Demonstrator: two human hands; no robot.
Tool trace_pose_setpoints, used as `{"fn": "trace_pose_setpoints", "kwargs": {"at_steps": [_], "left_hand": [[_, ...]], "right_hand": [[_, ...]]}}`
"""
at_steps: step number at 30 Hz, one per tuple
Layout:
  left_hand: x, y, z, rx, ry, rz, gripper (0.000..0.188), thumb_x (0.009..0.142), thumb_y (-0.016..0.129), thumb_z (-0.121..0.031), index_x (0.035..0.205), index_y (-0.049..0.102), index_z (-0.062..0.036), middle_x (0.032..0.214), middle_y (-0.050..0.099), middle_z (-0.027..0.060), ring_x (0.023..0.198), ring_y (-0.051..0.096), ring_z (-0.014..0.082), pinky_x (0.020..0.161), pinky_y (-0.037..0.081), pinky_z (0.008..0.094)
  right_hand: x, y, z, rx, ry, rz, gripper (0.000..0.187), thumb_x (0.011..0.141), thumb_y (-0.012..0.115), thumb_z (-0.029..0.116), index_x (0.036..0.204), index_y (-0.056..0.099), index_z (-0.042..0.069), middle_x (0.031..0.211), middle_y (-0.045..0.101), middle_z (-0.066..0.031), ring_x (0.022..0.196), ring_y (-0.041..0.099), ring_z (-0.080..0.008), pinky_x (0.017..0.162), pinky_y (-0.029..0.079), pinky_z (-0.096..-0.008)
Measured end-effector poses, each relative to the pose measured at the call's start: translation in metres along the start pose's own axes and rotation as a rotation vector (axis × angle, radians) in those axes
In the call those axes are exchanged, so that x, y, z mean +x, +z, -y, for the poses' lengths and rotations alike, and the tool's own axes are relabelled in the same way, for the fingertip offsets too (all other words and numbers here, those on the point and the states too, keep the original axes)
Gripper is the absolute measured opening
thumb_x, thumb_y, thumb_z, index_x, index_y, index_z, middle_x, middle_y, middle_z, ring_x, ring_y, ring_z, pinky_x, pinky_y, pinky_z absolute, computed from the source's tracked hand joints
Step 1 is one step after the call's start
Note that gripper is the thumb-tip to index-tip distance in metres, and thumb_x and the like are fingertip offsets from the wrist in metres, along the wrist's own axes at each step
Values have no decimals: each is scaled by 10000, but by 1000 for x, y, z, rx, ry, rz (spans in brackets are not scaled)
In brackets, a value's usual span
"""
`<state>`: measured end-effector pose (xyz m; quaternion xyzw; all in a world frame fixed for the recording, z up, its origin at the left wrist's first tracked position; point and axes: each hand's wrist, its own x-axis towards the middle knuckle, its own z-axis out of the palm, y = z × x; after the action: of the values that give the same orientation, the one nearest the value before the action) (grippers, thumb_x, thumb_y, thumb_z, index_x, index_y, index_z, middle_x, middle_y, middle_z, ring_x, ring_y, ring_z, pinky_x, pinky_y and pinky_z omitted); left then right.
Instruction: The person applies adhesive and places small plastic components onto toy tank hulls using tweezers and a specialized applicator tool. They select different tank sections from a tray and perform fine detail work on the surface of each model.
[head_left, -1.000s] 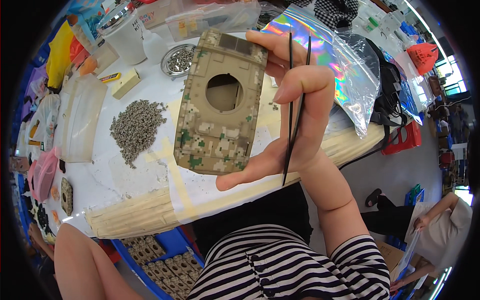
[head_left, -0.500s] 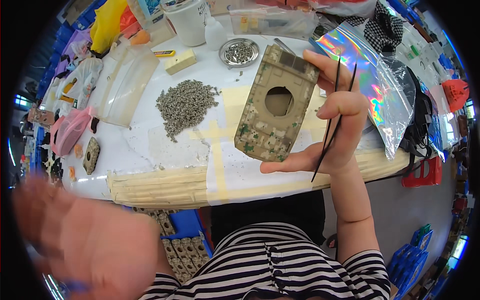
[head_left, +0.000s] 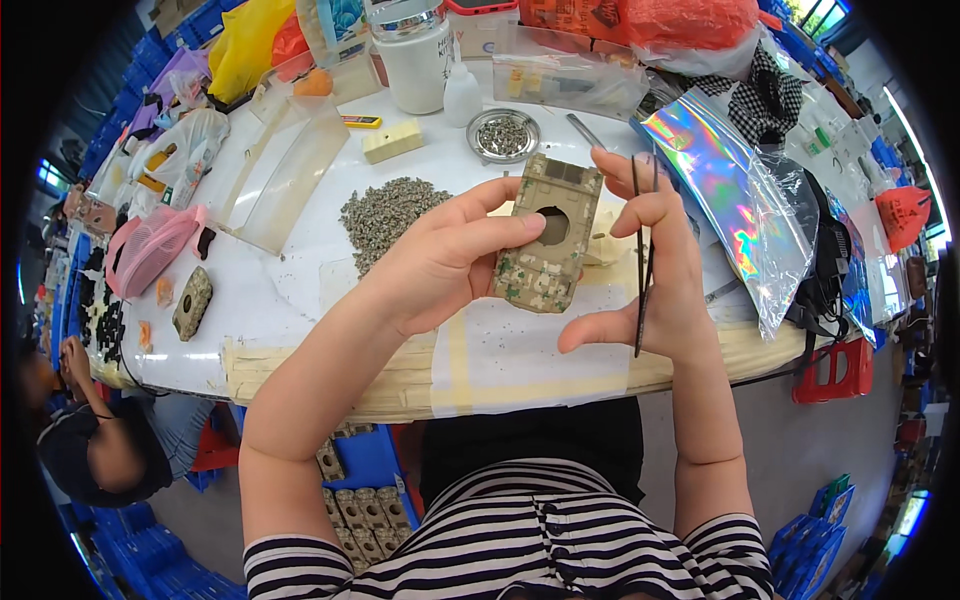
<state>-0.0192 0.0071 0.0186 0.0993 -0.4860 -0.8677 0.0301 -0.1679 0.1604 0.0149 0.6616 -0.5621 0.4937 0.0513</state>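
Note:
My left hand grips a camouflage model tank hull by its left side, thumb across the top near the round hole. The hull is tilted toward me over the table. Black tweezers run upright between the fingers of my right hand, tips pointing down. That hand's thumb and fingertips are spread, just off the hull's right side. Beyond my left hand lies a heap of small grey metal parts, partly covered by it. A round metal dish behind the hull holds more of them.
A second camouflage hull rests at the table's left. Behind stand a pale block, a white jar and a squeeze bottle. A shiny bag lies right. More hulls fill a blue crate below. Another person sits left.
My left hand has come up from the lower left and taken hold of the hull. My right hand has let go of it, keeping the tweezers. The hull sits slightly lower and farther right.

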Motion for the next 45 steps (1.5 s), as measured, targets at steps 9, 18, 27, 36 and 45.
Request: {"fn": "trace_pose_setpoints", "kwargs": {"at_steps": [9, 18, 27, 36, 45], "left_hand": [[-9, -16, 7, -46, 63, -206, 430, 948, 465, -162, 1331, 354, -2, 1141, 595, 230, 998, 643, 287, 841, 535, 367], [-8, -15, 14, -51, 45, -245, 419, 941, 474, -165, 1309, 379, 13, 1107, 616, 211, 973, 653, 273, 831, 537, 362], [-9, -12, 15, -42, 19, -260, 434, 937, 485, -177, 1315, 385, 11, 1092, 624, 209, 957, 657, 268, 834, 532, 357], [-10, -12, 17, -92, 25, -194, 457, 930, 496, -195, 1315, 387, 28, 1145, 590, 179, 993, 637, 261, 858, 541, 384], [-11, -9, 17, -111, 20, -166, 445, 931, 484, -189, 1311, 393, 25, 1153, 586, 160, 997, 631, 246, 862, 540, 397]], "right_hand": [[-13, -8, 0, -382, 190, -126, 113, 777, 696, 53, 828, 599, 28, 846, 599, -110, 843, 563, -263, 747, 455, -345], [-19, 6, -4, -458, 176, -66, 190, 683, 757, 45, 850, 666, 49, 772, 587, -89, 799, 560, -264, 685, 449, -338], [-11, 0, 10, -407, 75, -221, 177, 690, 749, 7, 846, 667, 31, 796, 610, -84, 773, 573, -244, 721, 468, -321], [-5, 20, 24, 180, 297, -171, 58, 874, 604, 29, 928, 606, 9, 847, 621, -63, 711, 538, -119, 678, 420, -231], [-8, 32, 22, 417, 401, -183, 61, 921, 552, 33, 954, 559, -18, 883, 635, -86, 777, 587, -95, 723, 462, -215]]}}
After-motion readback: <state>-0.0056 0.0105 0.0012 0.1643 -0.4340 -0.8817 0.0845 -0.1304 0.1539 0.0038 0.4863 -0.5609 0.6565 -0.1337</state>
